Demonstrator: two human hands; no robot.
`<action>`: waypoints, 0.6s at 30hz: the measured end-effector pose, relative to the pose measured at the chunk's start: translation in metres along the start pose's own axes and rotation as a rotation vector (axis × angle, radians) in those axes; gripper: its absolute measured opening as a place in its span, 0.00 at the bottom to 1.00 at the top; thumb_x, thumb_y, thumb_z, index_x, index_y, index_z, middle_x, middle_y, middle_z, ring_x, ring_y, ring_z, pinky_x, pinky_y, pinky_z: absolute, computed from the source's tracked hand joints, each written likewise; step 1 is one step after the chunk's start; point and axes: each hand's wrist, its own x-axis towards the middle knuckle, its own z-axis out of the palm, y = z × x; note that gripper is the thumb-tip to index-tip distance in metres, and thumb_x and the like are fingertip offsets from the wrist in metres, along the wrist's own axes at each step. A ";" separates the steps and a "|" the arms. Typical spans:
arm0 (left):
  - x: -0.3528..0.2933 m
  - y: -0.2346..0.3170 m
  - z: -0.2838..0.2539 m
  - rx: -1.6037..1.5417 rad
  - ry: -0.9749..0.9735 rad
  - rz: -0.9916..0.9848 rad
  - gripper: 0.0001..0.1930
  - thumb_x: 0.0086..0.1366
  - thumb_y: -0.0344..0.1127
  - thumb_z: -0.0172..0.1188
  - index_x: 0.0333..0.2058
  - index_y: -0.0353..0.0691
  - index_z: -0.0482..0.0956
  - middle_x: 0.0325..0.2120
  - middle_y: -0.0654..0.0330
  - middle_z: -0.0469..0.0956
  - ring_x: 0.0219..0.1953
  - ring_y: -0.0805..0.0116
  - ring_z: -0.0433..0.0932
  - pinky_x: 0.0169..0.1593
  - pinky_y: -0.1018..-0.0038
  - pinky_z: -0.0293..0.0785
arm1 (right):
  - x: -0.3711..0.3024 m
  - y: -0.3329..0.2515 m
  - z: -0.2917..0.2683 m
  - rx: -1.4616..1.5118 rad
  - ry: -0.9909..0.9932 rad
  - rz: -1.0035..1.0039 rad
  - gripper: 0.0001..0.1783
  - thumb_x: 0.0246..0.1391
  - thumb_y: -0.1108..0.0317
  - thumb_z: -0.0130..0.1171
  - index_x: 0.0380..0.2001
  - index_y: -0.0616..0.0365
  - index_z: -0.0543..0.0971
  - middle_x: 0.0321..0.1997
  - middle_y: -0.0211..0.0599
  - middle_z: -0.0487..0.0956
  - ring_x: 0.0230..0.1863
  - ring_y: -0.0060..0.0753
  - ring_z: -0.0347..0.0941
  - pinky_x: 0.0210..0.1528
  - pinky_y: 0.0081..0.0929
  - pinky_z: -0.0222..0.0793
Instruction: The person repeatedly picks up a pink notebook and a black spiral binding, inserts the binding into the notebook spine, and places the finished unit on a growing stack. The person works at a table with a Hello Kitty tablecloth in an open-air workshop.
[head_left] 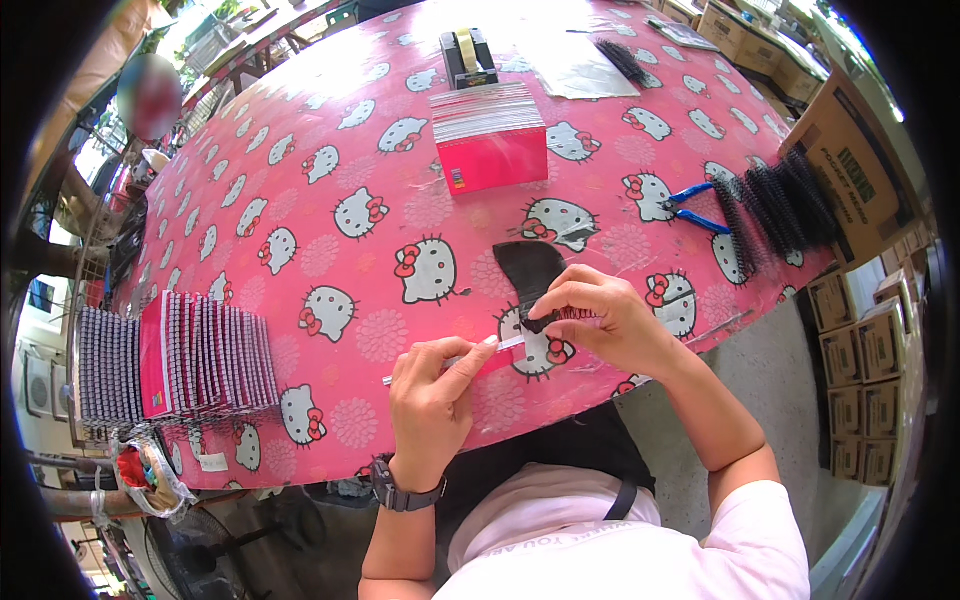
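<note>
My left hand [435, 385] is closed on a thin notebook [510, 343], seen nearly edge-on with a white edge and some pink. At the notebook's right end, my right hand [600, 315] pinches with thumb and forefinger at a dark spiral binding coil [575, 314]. The fingers partly hide where coil and notebook meet. Just beyond the right fingertips lies a black, flat, curved piece [530, 268] whose kind I cannot make out; its near end reaches the fingers. Both hands are over the near middle of the pink patterned tablecloth [380, 335].
A stack of pink-covered pads [490, 150] stands ahead, before a tape dispenser [467, 60]. Spiral-bound notebooks [205, 355] stand in rows at left. Blue-handled pliers [700, 208], black coils [780, 210] and a cardboard box [850, 165] are at right. Cartons [865, 350] are stacked beside the table.
</note>
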 end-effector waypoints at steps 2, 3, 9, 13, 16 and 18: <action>0.000 -0.002 0.000 -0.011 0.003 0.017 0.22 0.48 0.19 0.60 0.42 0.47 0.84 0.30 0.65 0.76 0.31 0.66 0.74 0.35 0.69 0.66 | 0.003 0.000 0.001 0.014 -0.039 0.001 0.14 0.49 0.78 0.62 0.41 0.57 0.80 0.35 0.36 0.76 0.35 0.31 0.74 0.37 0.27 0.72; 0.000 -0.002 0.000 -0.019 0.006 0.025 0.22 0.48 0.19 0.60 0.42 0.47 0.84 0.30 0.65 0.76 0.31 0.66 0.73 0.35 0.69 0.66 | 0.003 -0.001 0.000 0.034 -0.069 0.020 0.13 0.50 0.77 0.61 0.41 0.56 0.80 0.35 0.36 0.76 0.37 0.33 0.73 0.37 0.29 0.71; -0.001 -0.001 0.000 -0.017 0.001 0.014 0.21 0.48 0.20 0.60 0.41 0.47 0.84 0.30 0.65 0.76 0.31 0.66 0.73 0.35 0.69 0.66 | 0.005 0.002 -0.008 0.013 -0.179 0.028 0.10 0.53 0.75 0.59 0.40 0.57 0.79 0.33 0.36 0.77 0.37 0.36 0.72 0.39 0.33 0.70; -0.001 -0.002 0.000 -0.016 -0.003 0.019 0.21 0.48 0.20 0.59 0.42 0.47 0.84 0.30 0.65 0.76 0.31 0.66 0.73 0.35 0.69 0.66 | 0.008 -0.003 -0.008 -0.032 -0.245 0.005 0.10 0.54 0.75 0.57 0.40 0.57 0.79 0.32 0.35 0.76 0.37 0.38 0.71 0.40 0.35 0.69; -0.001 -0.001 -0.001 -0.016 -0.008 0.017 0.22 0.47 0.20 0.59 0.42 0.47 0.84 0.30 0.65 0.76 0.31 0.66 0.73 0.35 0.69 0.66 | 0.012 0.003 -0.009 -0.140 -0.116 -0.079 0.10 0.54 0.75 0.56 0.41 0.57 0.79 0.32 0.35 0.76 0.38 0.39 0.71 0.41 0.35 0.69; -0.001 0.000 -0.001 -0.020 -0.012 0.009 0.22 0.47 0.19 0.59 0.42 0.47 0.84 0.30 0.65 0.76 0.31 0.66 0.73 0.35 0.69 0.66 | 0.010 0.006 -0.009 -0.124 -0.183 -0.138 0.10 0.54 0.77 0.57 0.40 0.57 0.80 0.29 0.35 0.76 0.34 0.37 0.71 0.37 0.33 0.68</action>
